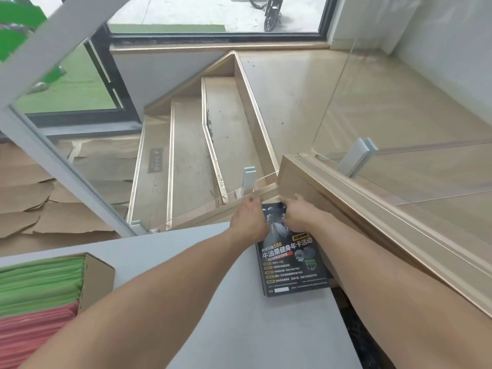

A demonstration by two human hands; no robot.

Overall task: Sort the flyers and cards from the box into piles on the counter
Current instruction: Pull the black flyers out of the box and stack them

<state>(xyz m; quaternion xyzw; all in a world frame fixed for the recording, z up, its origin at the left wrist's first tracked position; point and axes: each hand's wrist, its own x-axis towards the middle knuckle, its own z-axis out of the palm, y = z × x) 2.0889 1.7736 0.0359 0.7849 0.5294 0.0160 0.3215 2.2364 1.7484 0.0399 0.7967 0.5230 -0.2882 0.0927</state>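
A stack of black flyers [292, 265] with yellow and white print lies on the grey counter [213, 302], at its far right corner. My left hand [249, 219] and my right hand [298, 215] both rest on the far end of this stack, fingers curled over its top edge. At the near left stands a cardboard box [98, 278] packed with upright green sheets [40, 283] and red sheets [34, 331].
A wooden ledge [372, 222] with a glass panel runs along the right of the counter. Beyond the counter a wooden staircase [191, 145] drops away. Brown paper [40, 203] covers the floor at left.
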